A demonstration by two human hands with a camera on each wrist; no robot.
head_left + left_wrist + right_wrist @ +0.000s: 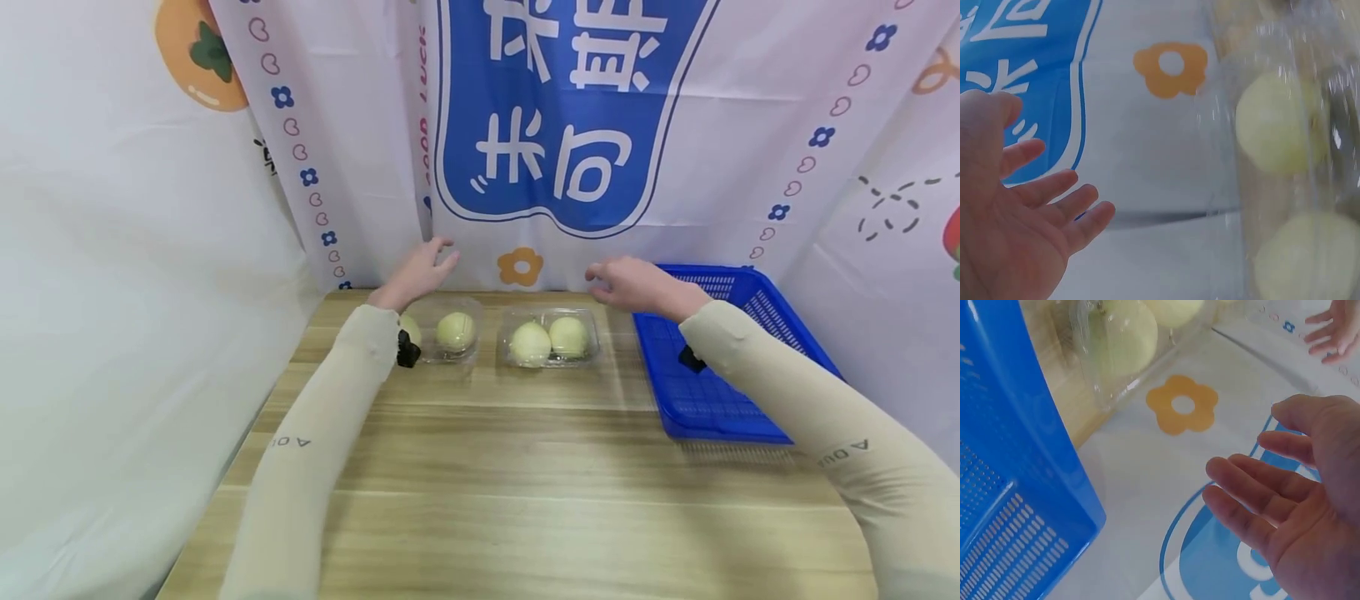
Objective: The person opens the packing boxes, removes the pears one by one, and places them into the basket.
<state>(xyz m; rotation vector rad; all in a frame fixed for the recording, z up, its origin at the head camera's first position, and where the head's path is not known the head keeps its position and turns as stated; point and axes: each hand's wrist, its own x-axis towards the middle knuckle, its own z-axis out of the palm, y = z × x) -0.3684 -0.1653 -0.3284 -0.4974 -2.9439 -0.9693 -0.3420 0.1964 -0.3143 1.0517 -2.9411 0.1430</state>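
Two clear plastic boxes stand at the far side of the wooden table, each with two round pale yellow-green fruits inside. My left hand (pixel 417 273) hovers over the far end of the left box (pixel 474 310), fingers loosely bent and holding nothing; its sleeve covers part of one fruit. In the left wrist view the left hand (pixel 1029 200) is apart from the fruits (pixel 1282 125). My right hand (pixel 637 285) is in the air between the right box (pixel 594 333) and a blue basket (pixel 720 429), also holding nothing. In the right wrist view its fingers (pixel 1254 487) are relaxed.
The blue plastic basket with slotted walls sits at the right of the table (pixel 510 500). Behind the table hangs a white cloth (pixel 375 167) with a blue printed panel and an orange flower (pixel 521 266). White cloth also hangs at both sides.
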